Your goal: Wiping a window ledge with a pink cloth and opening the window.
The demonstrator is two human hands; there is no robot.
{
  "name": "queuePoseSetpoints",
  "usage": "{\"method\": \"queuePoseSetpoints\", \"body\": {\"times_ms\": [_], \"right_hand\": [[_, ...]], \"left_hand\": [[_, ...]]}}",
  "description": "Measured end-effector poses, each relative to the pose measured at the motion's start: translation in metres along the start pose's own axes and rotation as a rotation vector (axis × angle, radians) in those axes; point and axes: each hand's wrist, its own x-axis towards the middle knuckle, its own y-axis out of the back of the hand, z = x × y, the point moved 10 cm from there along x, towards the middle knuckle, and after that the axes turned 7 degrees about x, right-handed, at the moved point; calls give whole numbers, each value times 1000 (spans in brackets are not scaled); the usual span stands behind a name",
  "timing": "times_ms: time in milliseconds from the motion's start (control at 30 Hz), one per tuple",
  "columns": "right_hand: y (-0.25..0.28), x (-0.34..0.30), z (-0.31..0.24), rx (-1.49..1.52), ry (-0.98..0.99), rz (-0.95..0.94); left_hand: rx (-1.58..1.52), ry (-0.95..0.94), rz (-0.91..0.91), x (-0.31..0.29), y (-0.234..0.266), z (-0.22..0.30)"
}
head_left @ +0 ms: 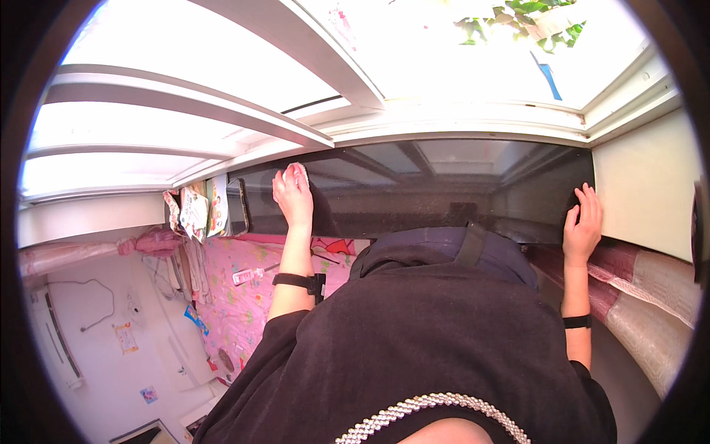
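My left hand (293,198) is pressed down on the left part of a glossy black window sill (444,174). Its fingers are closed over a small pale cloth (303,173), and only a whitish edge of that shows. My right hand (583,228) holds nothing. Its fingers are stretched out at the sill's right end, where the stone meets the cream side wall (647,185). A dark flat framed object (238,206) lies on the sill to the left of my left hand, beside several upright booklets (205,211).
White window frames (222,111) run along the far side, with green leaves (529,18) outside. Below on the left spreads a pink patterned bed cover (237,311) with a small pink-and-white package (248,276). Checked curtains (636,296) hang at the right.
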Motion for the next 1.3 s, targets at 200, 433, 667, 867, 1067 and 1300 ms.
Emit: {"method": "queuePoseSetpoints", "body": {"times_ms": [200, 433, 667, 867, 1067, 1300], "right_hand": [[-1, -2, 4, -3, -13, -13], [-1, -2, 5, 7, -22, -6], [0, -3, 5, -3, -19, -12], [0, -1, 2, -5, -16, -4], [-2, 0, 0, -11, -5, -8], [0, -2, 2, -13, -1, -1]], "left_hand": [[-144, -124, -102, 9, 5, 95], [-478, -427, -305, -23, 39, 171], [-646, -846, -498, -84, 90, 147], [-441, -455, -408, -63, 47, 7], [-2, 219, -183, -53, 12, -83], [-425, -372, -266, -49, 40, 113]]}}
